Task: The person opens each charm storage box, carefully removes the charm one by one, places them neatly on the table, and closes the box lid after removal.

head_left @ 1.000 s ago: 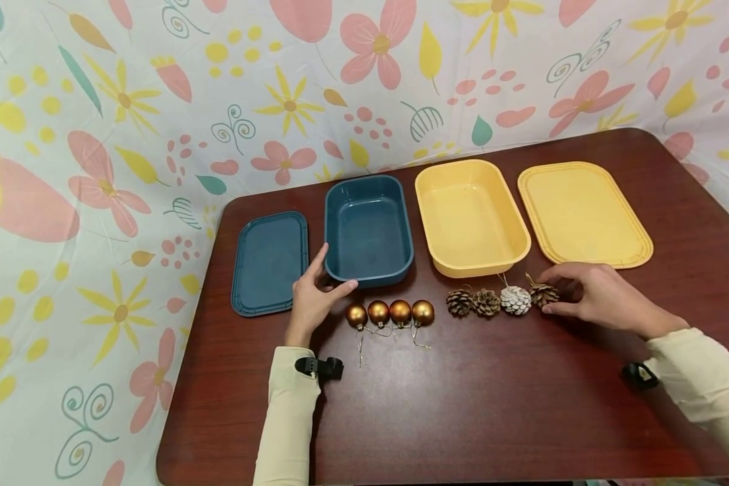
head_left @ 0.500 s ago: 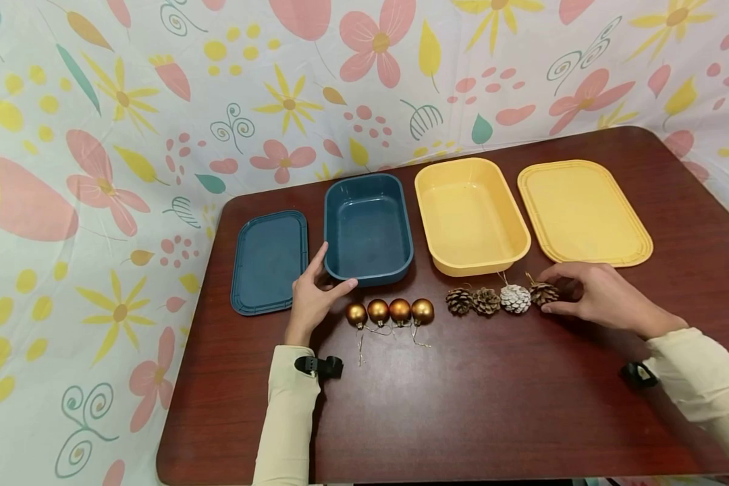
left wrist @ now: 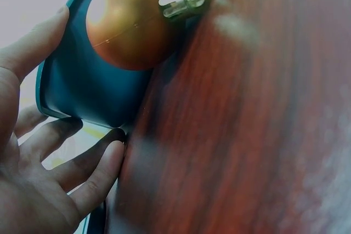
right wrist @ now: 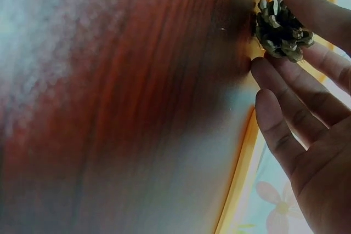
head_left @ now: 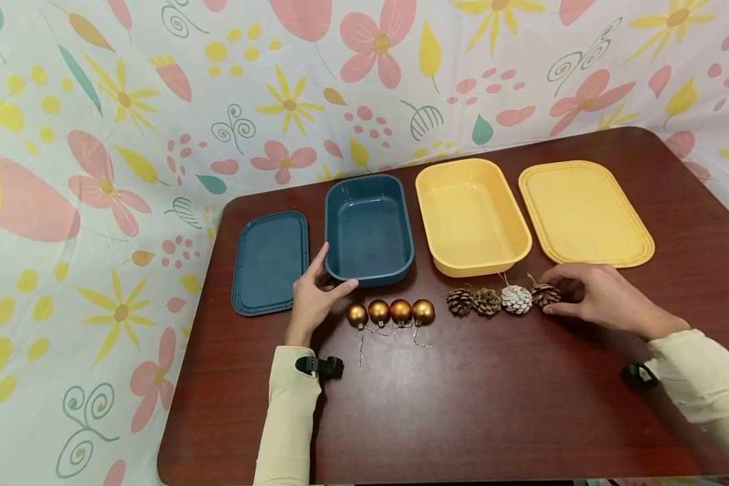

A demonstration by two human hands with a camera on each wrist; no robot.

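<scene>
My left hand rests at the near left corner of a deep blue container, its thumb on the front rim and its fingers spread along the side wall. In the left wrist view a gold bauble hides part of that container. My right hand holds a brown pine cone at the right end of a row, thumb on one side and fingers on the other. Left of that cone lie a white-tipped pine cone and two more brown pine cones. In front of the blue container sits a row of several gold-orange baubles with thin gold strings.
A yellow container stands behind the pine cones, with a flat yellow lid to its right. At the left lies a flat blue lid. A flowered cloth hangs behind the dark wooden table.
</scene>
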